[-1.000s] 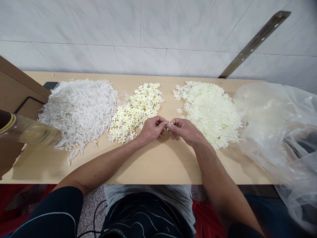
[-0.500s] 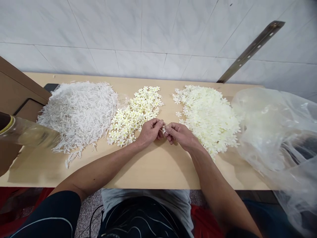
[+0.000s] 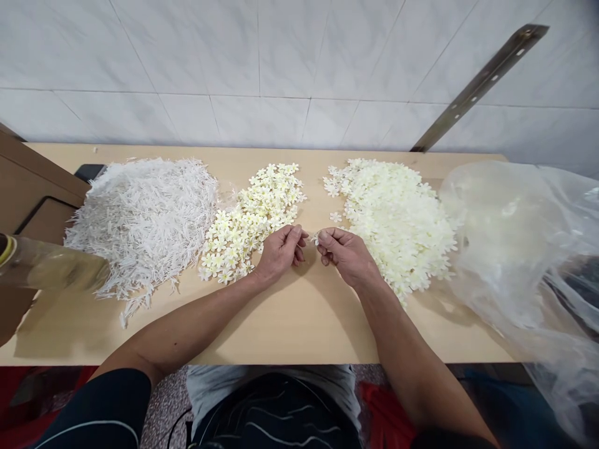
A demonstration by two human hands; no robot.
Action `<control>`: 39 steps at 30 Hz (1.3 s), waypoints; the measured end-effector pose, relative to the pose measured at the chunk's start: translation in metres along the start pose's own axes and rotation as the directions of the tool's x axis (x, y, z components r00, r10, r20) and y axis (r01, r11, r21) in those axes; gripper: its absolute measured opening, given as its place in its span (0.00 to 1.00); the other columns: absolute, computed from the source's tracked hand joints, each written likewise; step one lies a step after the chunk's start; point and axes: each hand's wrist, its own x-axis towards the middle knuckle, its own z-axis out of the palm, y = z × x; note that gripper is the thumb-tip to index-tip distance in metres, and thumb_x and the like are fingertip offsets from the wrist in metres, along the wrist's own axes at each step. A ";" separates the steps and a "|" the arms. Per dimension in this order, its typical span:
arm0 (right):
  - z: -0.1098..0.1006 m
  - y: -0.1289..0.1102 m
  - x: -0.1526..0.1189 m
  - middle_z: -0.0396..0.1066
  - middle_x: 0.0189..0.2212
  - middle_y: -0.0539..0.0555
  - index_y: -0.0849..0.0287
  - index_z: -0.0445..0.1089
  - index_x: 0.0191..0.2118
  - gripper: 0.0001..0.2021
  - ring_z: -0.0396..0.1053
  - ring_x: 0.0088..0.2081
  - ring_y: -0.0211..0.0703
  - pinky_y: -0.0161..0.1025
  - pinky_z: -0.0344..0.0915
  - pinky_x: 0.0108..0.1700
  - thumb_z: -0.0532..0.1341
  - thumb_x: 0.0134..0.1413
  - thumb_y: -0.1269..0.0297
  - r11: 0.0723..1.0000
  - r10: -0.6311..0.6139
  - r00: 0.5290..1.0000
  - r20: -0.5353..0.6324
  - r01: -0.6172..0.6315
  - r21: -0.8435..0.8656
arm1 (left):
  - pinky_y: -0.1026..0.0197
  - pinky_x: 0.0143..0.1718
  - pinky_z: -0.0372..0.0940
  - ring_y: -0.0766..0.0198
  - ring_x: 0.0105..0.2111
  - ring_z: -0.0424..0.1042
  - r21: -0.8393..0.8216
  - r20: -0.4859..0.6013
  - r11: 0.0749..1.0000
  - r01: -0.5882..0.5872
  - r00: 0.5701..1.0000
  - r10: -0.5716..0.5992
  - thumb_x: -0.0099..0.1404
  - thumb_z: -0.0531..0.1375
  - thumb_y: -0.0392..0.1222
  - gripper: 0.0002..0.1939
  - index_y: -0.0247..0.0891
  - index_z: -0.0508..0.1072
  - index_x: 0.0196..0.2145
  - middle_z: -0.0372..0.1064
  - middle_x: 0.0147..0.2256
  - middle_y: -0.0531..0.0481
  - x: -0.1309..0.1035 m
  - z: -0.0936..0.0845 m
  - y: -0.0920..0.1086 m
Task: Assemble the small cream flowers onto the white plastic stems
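My right hand [image 3: 344, 252] pinches a small pale flower [image 3: 316, 239] between thumb and fingertips, just right of the middle. Close by on its left, my left hand [image 3: 281, 251] has its thumb and fingers pressed together; anything between them is too small to make out. Beside my left hand lies a pile of yellow-centred flowers [image 3: 250, 218]. A larger pile of pale flowers [image 3: 397, 218] spreads beyond my right hand. White thin stems [image 3: 145, 218] are heaped farther left.
At the left edge a clear bottle [image 3: 65, 265] lies by a brown box [image 3: 32, 181]. A translucent plastic bag [image 3: 505, 237] covers the table's right end. A metal strip [image 3: 477, 90] leans on the tiled wall. The wooden table [image 3: 281, 324] has its edge near my body.
My hands have drawn slightly apart, and the flower stays at my right fingertips. The whole view has shifted a little.
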 end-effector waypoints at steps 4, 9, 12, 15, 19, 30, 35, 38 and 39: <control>-0.002 0.003 0.002 0.65 0.22 0.49 0.58 0.72 0.28 0.22 0.61 0.22 0.35 0.35 0.59 0.25 0.73 0.50 0.43 0.999 0.044 0.999 0.021 -0.044 0.024 | 0.68 0.16 0.62 0.70 0.19 0.71 0.011 0.005 1.000 0.001 1.000 -0.001 0.69 0.58 0.65 0.26 0.35 0.74 0.38 0.70 0.30 0.50 0.001 0.001 -0.001; -0.003 0.004 0.007 0.67 0.22 0.49 0.59 0.75 0.30 0.22 0.61 0.22 0.35 0.35 0.59 0.23 0.75 0.46 0.43 0.993 0.075 0.997 0.007 -0.075 0.087 | 0.67 0.17 0.63 0.70 0.20 0.71 0.029 0.017 1.000 0.001 1.000 -0.002 0.70 0.57 0.64 0.26 0.35 0.75 0.39 0.70 0.30 0.50 0.000 0.002 -0.001; -0.001 0.005 0.012 0.68 0.22 0.50 0.60 0.76 0.30 0.22 0.61 0.22 0.34 0.34 0.60 0.23 0.76 0.45 0.44 0.990 0.078 0.997 -0.001 -0.078 0.120 | 0.67 0.17 0.63 0.70 0.20 0.70 0.050 0.018 0.998 -0.031 0.999 0.030 0.71 0.56 0.64 0.26 0.35 0.75 0.39 0.69 0.29 0.51 -0.001 0.003 -0.002; 0.001 0.007 0.017 0.69 0.21 0.50 0.60 0.76 0.29 0.22 0.61 0.21 0.33 0.34 0.60 0.22 0.75 0.47 0.43 0.993 0.060 0.998 -0.022 -0.057 0.105 | 0.67 0.17 0.63 0.70 0.19 0.70 0.053 0.009 0.998 -0.039 0.999 0.038 0.71 0.56 0.64 0.26 0.35 0.75 0.39 0.69 0.30 0.51 -0.002 0.002 -0.002; 0.000 0.010 0.019 0.69 0.19 0.49 0.59 0.74 0.28 0.24 0.63 0.18 0.34 0.34 0.61 0.21 0.71 0.53 0.40 1.000 -0.012 0.997 -0.078 0.012 0.001 | 0.68 0.17 0.62 0.70 0.19 0.69 0.041 -0.017 0.999 -0.010 1.000 0.011 0.70 0.57 0.66 0.27 0.35 0.75 0.40 0.69 0.29 0.51 -0.001 0.001 -0.002; -0.002 0.006 0.018 0.71 0.22 0.50 0.55 0.66 0.29 0.27 0.66 0.19 0.37 0.36 0.60 0.21 0.61 0.59 0.33 0.971 -0.114 0.992 -0.046 0.101 -0.216 | 0.67 0.18 0.62 0.70 0.20 0.69 0.038 -0.025 0.999 0.005 1.000 -0.004 0.70 0.57 0.66 0.27 0.36 0.74 0.39 0.70 0.29 0.52 0.002 0.001 -0.002; -0.001 0.002 0.017 0.72 0.22 0.50 0.57 0.70 0.31 0.25 0.68 0.20 0.37 0.36 0.65 0.24 0.65 0.58 0.36 0.964 -0.145 0.989 0.014 0.144 -0.225 | 0.67 0.17 0.61 0.71 0.19 0.68 0.022 -0.031 1.000 -0.011 0.999 0.012 0.70 0.57 0.65 0.27 0.36 0.75 0.39 0.69 0.29 0.52 0.003 0.001 -0.002; 0.001 0.001 0.016 0.73 0.23 0.50 0.58 0.73 0.34 0.23 0.71 0.22 0.39 0.36 0.67 0.27 0.68 0.57 0.40 0.973 -0.130 0.991 0.016 0.130 -0.192 | 0.67 0.17 0.62 0.71 0.19 0.68 0.025 -0.026 0.999 -0.021 0.999 0.022 0.70 0.57 0.65 0.26 0.36 0.75 0.38 0.68 0.28 0.52 0.003 0.001 -0.002; 0.001 0.002 0.016 0.73 0.23 0.51 0.59 0.74 0.34 0.22 0.71 0.22 0.38 0.36 0.66 0.26 0.69 0.56 0.41 0.975 -0.119 0.993 0.009 0.118 -0.189 | 0.67 0.17 0.62 0.71 0.19 0.68 0.024 -0.025 0.999 -0.024 0.999 0.024 0.70 0.57 0.64 0.26 0.36 0.74 0.38 0.68 0.28 0.52 0.003 0.001 -0.002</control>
